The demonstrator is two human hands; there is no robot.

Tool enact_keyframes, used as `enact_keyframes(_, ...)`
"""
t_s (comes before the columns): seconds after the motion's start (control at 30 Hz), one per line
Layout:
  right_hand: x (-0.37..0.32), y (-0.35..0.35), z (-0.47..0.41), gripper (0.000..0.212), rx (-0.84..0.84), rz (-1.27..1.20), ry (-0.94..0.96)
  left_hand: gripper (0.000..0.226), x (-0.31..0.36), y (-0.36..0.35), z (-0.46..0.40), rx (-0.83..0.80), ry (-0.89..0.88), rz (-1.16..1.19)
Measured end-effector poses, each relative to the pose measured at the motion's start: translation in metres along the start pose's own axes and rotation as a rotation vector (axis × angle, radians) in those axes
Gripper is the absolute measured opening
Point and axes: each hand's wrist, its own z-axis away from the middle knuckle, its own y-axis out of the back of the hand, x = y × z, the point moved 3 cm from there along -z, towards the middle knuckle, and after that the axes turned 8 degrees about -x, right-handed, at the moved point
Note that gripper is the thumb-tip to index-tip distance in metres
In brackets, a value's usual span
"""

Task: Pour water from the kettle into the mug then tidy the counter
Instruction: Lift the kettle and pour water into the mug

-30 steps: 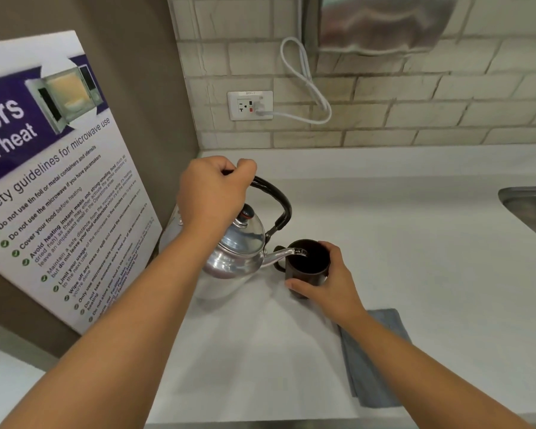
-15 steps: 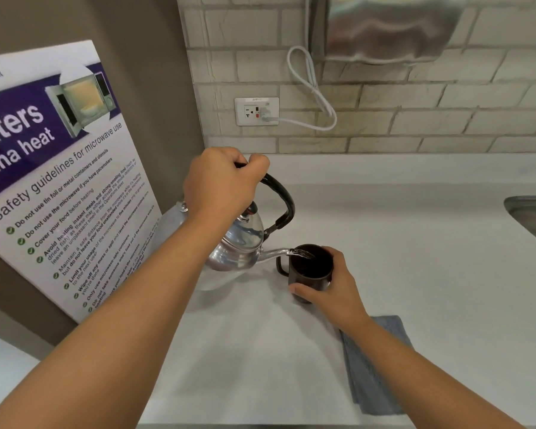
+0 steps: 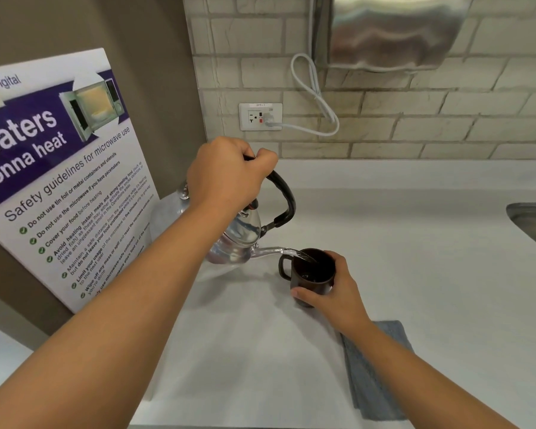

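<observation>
A shiny steel kettle (image 3: 235, 243) with a black arched handle hangs tilted above the white counter (image 3: 415, 274). My left hand (image 3: 226, 174) grips the top of that handle. The spout reaches over a dark brown mug (image 3: 310, 274) standing on the counter, and a clear stream of water runs from the spout into it. My right hand (image 3: 331, 292) wraps the mug's right and near side; the mug's handle points left toward the kettle. My left forearm hides part of the kettle's body.
A folded grey cloth (image 3: 375, 370) lies on the counter by my right forearm. A microwave safety poster (image 3: 59, 168) leans at the left. A wall socket (image 3: 260, 116) with a white cable and a steel dispenser (image 3: 387, 32) are on the brick wall. A sink edge (image 3: 532, 224) shows at right.
The kettle has tipped further and risen a little, and water now flows from the spout into the mug. The view has shifted slightly; my right hand stays on the mug.
</observation>
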Motion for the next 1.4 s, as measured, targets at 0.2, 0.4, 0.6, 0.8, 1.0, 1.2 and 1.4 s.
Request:
enact_keyframes(0.2,0.0,0.0,-0.001,0.078,0.006,0.001,0.008,0.032,0.005,0.001,-0.003,-0.018,-0.017,-0.028)
enact_keyframes(0.4,0.001,0.0,-0.001,0.079,-0.001,-0.009,0.011,0.032,0.004,-0.002,-0.002,-0.016,-0.036,-0.023)
enact_keyframes(0.6,0.001,0.0,-0.001,0.079,-0.005,0.002,0.014,0.037,-0.008,-0.003,0.001,-0.008,-0.004,0.05)
enact_keyframes(0.8,0.002,0.0,-0.002,0.079,-0.002,0.02,0.008,0.038,-0.031,-0.004,0.007,0.008,0.108,0.216)
enact_keyframes(1.0,0.002,0.001,-0.002,0.079,-0.002,0.039,0.01,0.043,-0.051,-0.008,0.015,0.045,0.264,0.392)
enact_keyframes(1.2,0.001,0.001,-0.002,0.079,-0.018,0.039,0.009,0.043,-0.047,-0.003,0.008,0.09,0.334,0.551)
enact_keyframes(1.4,-0.006,0.005,0.001,0.096,-0.051,0.043,-0.048,0.029,-0.038,0.008,-0.014,0.171,0.399,0.73)
